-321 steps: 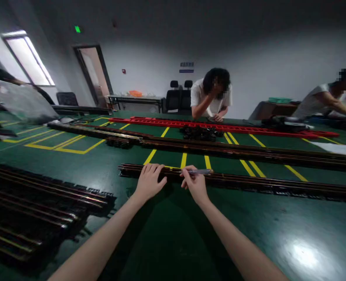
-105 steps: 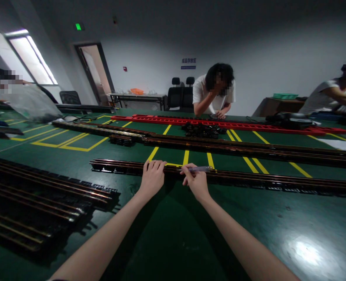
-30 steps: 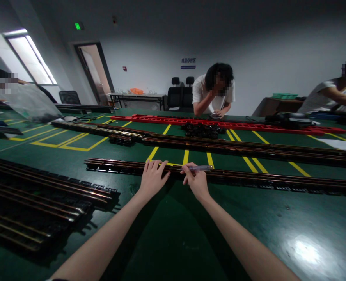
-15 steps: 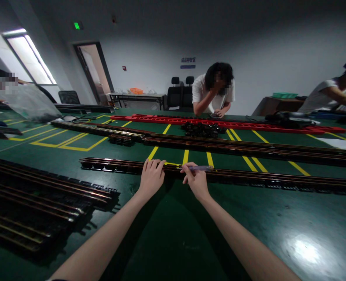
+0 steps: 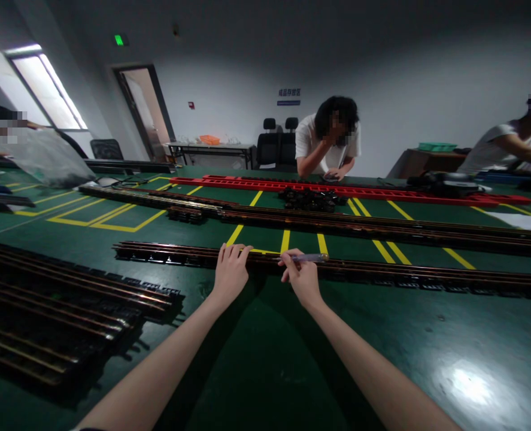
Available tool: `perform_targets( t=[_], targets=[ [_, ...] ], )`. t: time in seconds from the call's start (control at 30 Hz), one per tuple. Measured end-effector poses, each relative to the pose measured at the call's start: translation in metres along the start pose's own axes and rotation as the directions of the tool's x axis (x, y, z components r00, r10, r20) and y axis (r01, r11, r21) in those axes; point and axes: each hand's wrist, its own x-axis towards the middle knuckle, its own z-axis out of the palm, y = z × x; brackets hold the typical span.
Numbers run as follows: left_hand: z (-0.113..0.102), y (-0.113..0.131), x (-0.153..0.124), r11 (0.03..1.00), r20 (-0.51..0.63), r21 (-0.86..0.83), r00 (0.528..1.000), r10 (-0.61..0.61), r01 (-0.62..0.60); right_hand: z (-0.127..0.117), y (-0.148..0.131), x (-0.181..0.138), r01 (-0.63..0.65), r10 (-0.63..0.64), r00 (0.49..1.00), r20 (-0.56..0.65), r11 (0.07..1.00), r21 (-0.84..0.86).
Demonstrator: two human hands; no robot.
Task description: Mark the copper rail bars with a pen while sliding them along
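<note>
A long dark rail with copper strips lies across the green table in front of me. My left hand rests on the rail, fingers curled over its far edge. My right hand is closed on a pen that lies level along the rail's top, tip pointing left.
A stack of similar rails sits at my left. More long rails and a red rail cross the table farther back, with black parts between. A person in white leans opposite; another person is at right.
The rail has slid to the left across the table under my hands; its left end is farther left than before. My hands stay in about the same place.
</note>
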Motion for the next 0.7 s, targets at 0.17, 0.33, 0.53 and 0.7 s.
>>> perform_targets(
  t=[0.17, 0.33, 0.53, 0.7],
  targets=[
    [0.0004, -0.0026, 0.0007, 0.997, 0.035, -0.079, 0.999, 0.026, -0.024, 0.0005, 0.0017, 0.0003, -0.008, 0.008, 1.0, -0.001, 1.0, 0.026],
    [-0.001, -0.0031, 0.001, 0.989, 0.049, -0.145, 0.998, 0.03, -0.022, 0.0012, 0.0052, 0.0024, -0.023, 0.021, 0.999, 0.047, 0.999, 0.047],
    [-0.0023, -0.0001, -0.0001, 0.993, 0.084, -0.114, 0.996, 0.018, -0.008, 0.0026, 0.0055, 0.0018, -0.014, 0.013, 1.0, 0.025, 0.999, 0.033],
    [-0.0024, 0.0003, -0.0004, 0.996, 0.077, -0.082, 0.997, 0.027, -0.021, 0.0014, 0.0048, 0.002, -0.021, 0.02, 0.999, 0.043, 1.0, 0.023]
  ],
)
